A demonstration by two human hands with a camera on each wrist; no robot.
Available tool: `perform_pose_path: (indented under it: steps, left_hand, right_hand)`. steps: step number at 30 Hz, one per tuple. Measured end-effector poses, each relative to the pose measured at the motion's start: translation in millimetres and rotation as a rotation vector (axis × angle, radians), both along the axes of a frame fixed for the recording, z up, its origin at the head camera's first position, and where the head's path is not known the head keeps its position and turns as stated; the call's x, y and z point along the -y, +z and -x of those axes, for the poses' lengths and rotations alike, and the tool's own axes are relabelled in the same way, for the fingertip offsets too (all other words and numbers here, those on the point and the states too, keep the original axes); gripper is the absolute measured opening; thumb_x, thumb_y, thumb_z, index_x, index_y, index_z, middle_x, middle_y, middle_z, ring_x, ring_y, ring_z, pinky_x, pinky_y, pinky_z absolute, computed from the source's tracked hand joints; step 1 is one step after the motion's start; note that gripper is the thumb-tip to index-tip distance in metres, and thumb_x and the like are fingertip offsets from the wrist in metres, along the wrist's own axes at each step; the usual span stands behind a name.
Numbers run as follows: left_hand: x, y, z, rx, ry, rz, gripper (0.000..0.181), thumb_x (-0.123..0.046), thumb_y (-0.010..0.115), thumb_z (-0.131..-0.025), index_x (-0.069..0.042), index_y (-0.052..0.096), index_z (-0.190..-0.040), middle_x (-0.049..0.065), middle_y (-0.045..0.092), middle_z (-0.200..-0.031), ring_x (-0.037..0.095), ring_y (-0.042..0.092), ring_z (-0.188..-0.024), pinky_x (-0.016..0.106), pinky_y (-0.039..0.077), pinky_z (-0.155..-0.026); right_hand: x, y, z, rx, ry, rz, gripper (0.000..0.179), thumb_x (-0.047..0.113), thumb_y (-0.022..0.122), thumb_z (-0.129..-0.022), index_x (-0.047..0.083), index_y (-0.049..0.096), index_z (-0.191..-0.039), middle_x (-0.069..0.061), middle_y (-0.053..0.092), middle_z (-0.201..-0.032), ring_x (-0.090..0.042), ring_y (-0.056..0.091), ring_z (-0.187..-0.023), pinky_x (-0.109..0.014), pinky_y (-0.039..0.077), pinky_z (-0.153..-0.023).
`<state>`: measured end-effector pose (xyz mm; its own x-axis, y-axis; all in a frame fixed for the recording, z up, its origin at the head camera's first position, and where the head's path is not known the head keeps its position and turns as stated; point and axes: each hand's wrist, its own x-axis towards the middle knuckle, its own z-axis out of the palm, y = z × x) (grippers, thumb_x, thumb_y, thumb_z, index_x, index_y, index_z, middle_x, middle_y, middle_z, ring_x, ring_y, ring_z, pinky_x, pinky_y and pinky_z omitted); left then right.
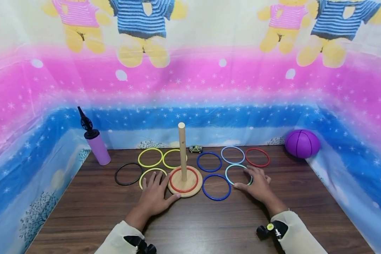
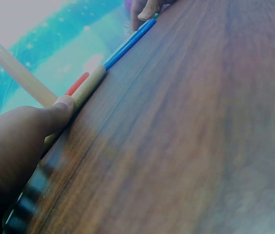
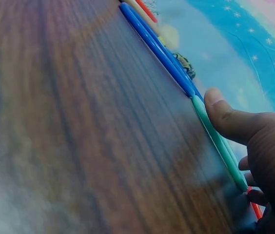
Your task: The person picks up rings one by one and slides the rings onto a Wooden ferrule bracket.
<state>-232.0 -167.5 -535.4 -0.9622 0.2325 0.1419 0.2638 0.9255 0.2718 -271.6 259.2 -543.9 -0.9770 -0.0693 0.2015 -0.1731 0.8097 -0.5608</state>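
Observation:
My left hand lies beside a round wooden base, thumb against its near edge and fingers spread at its left. A wooden peg stands upright on the base, with a red ring around its foot. Part of a yellow ring is hidden behind my left fingers. My right hand is over the right side of a flat teal ring, its thumb near the front rim and fingertips at the far right rim. In the right wrist view the thumb extends over the teal ring; whether it presses is unclear.
Two blue rings, a light blue ring and another red ring lie right of the peg. A black ring and yellow rings lie left. A toy car, purple pump and purple ball stand behind.

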Motion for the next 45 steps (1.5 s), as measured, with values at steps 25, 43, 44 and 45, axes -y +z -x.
perform_pose_path:
  steps: [25, 43, 44, 45]
  left_hand:
    - [0.8, 1.7, -2.0, 0.017, -0.001, 0.001, 0.094, -0.076, 0.064, -0.098, -0.018, 0.045, -0.168, 0.026, 0.040, -0.172, 0.052, 0.031, -0.162, 0.082, 0.022, -0.126]
    - [1.7, 1.7, -0.4, 0.024, -0.008, 0.003, 0.094, -0.077, 0.062, -0.098, -0.020, 0.043, -0.170, 0.025, 0.039, -0.172, 0.052, 0.030, -0.163, 0.082, 0.021, -0.126]
    - [1.7, 1.5, -0.3, 0.021, -0.008, 0.004, 0.093, -0.077, 0.062, -0.098, -0.020, 0.043, -0.170, 0.026, 0.039, -0.172, 0.052, 0.031, -0.163, 0.082, 0.021, -0.126]
    - [1.6, 1.6, -0.3, 0.024, -0.006, 0.005, 0.094, -0.077, 0.063, -0.098, -0.020, 0.043, -0.170, 0.026, 0.039, -0.172, 0.052, 0.030, -0.163, 0.082, 0.021, -0.126]
  right_hand:
    - [2.4, 0.9, -0.8, -0.011, -0.026, -0.052, 0.094, 0.051, 0.097, -0.080, -0.011, 0.066, -0.143, -0.027, 0.057, -0.159, -0.049, 0.046, -0.149, -0.075, 0.025, -0.112]
    - [2.7, 6.9, -3.9, -0.260, -0.028, 0.083, 0.088, 0.037, 0.099, -0.079, -0.008, 0.065, -0.147, -0.026, 0.059, -0.156, -0.046, 0.050, -0.143, -0.068, 0.031, -0.105]
    - [3.0, 6.9, -3.3, -0.274, -0.029, 0.088, 0.088, 0.037, 0.099, -0.079, -0.007, 0.065, -0.147, -0.025, 0.059, -0.156, -0.046, 0.050, -0.143, -0.068, 0.031, -0.105]
    - [3.5, 7.5, -2.9, -0.288, -0.028, 0.089, 0.087, 0.037, 0.099, -0.079, -0.006, 0.065, -0.147, -0.025, 0.059, -0.156, -0.045, 0.049, -0.143, -0.068, 0.031, -0.105]
